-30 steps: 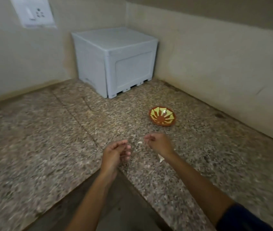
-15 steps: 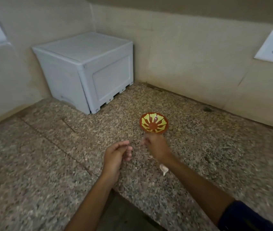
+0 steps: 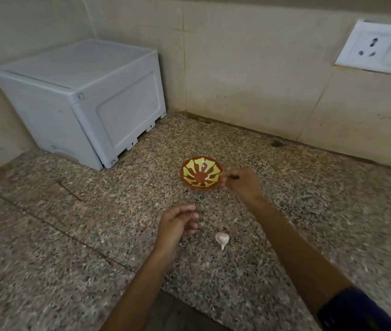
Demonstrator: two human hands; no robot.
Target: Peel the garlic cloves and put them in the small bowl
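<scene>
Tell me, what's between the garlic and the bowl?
Only bare speckled counter lies between the garlic and the bowl, seen from the head camera.

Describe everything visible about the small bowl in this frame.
The small bowl is round and shallow, reddish-brown with yellow-green ray-like patches around a dark centre, and looks glazed. It sits upright on the speckled granite counter, in front of the wall. The right hand has its fingertips at its right rim. Any clove inside cannot be made out.
</scene>
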